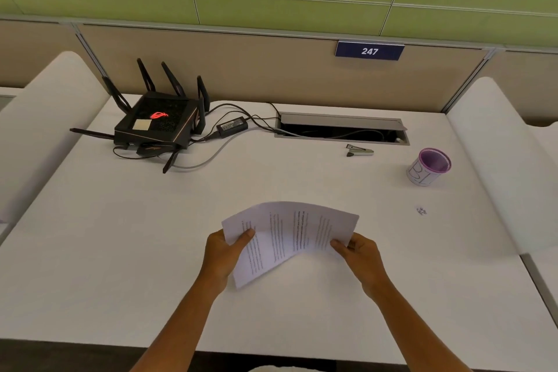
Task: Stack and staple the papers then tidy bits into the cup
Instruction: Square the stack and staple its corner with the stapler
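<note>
While both hands pinch papers (290, 235) above surface (151, 251): left hand (225, 254), right hand (360, 254) fingers clamped on side edges. Sheets light, floppy, sagging, misaligned, likely slippery; grip edges firmly.

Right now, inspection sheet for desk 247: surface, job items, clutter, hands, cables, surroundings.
Surface: white desk, mostly bare in front.
Job's things: papers held off the desk, sheets fanned and uneven; stapler lying beside the cable tray; purple cup upright at far right; paper bits loose in front of the cup.
Clutter: black router with antennas at far left.
Grippers: left hand and right hand each pinch an end of the papers.
Cables: power brick and leads run from the router into the open cable tray.
Surroundings: beige partition with sign 247, green wall above.
</note>
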`<action>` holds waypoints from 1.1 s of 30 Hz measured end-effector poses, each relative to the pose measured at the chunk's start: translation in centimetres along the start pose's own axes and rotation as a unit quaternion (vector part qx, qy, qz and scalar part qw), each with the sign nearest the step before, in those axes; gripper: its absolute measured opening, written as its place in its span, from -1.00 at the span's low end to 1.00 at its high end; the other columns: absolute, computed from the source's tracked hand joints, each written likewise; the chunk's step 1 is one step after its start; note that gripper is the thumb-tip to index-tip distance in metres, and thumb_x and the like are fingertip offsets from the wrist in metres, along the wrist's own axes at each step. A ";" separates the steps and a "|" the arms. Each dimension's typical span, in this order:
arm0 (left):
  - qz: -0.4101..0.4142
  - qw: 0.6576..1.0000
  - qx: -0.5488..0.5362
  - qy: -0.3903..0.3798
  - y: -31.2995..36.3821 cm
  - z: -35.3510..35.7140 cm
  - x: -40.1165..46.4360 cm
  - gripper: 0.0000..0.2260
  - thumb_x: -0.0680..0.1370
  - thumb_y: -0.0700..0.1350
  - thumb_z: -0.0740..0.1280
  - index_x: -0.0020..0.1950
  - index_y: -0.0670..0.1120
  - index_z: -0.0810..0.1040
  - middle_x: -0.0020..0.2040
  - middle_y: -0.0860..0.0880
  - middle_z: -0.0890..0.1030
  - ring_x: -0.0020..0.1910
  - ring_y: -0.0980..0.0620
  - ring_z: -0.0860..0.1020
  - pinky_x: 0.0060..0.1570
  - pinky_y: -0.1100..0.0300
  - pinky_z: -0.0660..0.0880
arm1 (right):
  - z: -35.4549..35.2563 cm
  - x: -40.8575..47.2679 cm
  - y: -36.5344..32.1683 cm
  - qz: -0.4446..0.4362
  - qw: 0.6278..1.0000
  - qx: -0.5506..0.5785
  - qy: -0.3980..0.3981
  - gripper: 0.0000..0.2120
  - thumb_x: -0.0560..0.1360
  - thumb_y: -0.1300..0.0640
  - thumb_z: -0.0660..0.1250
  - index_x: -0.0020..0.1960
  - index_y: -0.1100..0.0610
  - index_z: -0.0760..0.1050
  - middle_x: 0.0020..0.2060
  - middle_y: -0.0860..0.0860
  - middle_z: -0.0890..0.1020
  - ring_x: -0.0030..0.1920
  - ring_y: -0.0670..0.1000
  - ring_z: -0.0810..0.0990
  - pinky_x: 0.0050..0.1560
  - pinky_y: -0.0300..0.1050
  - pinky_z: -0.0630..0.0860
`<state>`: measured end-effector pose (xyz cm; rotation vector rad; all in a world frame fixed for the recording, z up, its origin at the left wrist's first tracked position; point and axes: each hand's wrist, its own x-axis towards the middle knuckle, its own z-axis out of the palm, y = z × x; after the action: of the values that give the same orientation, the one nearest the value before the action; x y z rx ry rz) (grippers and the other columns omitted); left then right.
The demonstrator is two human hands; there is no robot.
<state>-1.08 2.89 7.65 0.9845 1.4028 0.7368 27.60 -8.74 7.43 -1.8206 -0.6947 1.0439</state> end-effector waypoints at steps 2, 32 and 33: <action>-0.003 1.000 -0.006 0.001 0.0 -0.5 0.0 -0.80 0.53 -0.07 0.56 0.11 -0.09 0.71 0.00 -0.05 0.78 -0.01 -0.11 0.75 -0.08 0.05 0.67 | -0.4 -0.1 0.6 0.014 1.000 0.002 -0.010 -0.76 0.53 0.17 0.53 0.19 0.03 0.69 0.01 -0.06 0.79 -0.02 -0.07 0.77 0.00 -0.23 0.69; 0.021 0.996 -0.049 -0.069 1.7 1.1 -2.9 -0.73 0.54 -0.13 0.55 0.23 -0.01 0.68 0.07 0.05 0.80 0.10 -0.04 0.76 0.04 0.07 0.71 | 2.8 -0.9 -6.2 -0.027 0.998 0.025 -0.058 -0.80 0.55 0.19 0.50 0.14 -0.01 0.69 -0.02 -0.05 0.79 -0.04 0.03 0.78 -0.05 -0.03 0.73; 0.038 0.996 -0.045 -0.072 2.8 1.5 -2.8 -0.75 0.52 -0.12 0.56 0.19 0.01 0.70 0.05 0.07 0.80 0.07 0.01 0.76 0.02 0.13 0.70 | 3.0 -0.9 -6.5 -0.038 0.998 0.023 -0.054 -0.80 0.55 0.19 0.50 0.14 -0.02 0.69 -0.02 -0.08 0.79 -0.02 0.02 0.77 -0.02 -0.03 0.72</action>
<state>0.64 1.48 11.26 1.0053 1.2037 0.7637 24.33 -5.33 12.90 -1.6942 -0.7930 1.1054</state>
